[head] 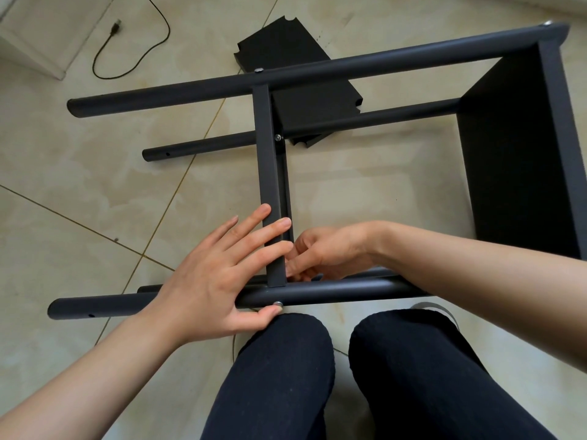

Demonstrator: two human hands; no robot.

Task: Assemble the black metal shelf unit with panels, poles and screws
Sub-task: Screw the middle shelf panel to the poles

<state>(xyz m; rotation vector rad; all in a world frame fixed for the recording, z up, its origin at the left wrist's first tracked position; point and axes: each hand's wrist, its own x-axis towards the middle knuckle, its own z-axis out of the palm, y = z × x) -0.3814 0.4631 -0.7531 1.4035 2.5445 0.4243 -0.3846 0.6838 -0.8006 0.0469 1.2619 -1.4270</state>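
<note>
L hand [209, 281] flat on pole [333, 290]; R hand [330, 252] fingers half-hidden behind panel [270, 185], grip unclear.

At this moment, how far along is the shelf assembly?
Partly built. Done: the end panel sits between the poles, and the middle panel is screwed to the far pole. In hand: the left hand presses the middle panel against the near pole, thumb by a screw, while the right hand works behind that joint. Left: spare panels lie on the floor, and the poles' free ends show empty holes.
</note>
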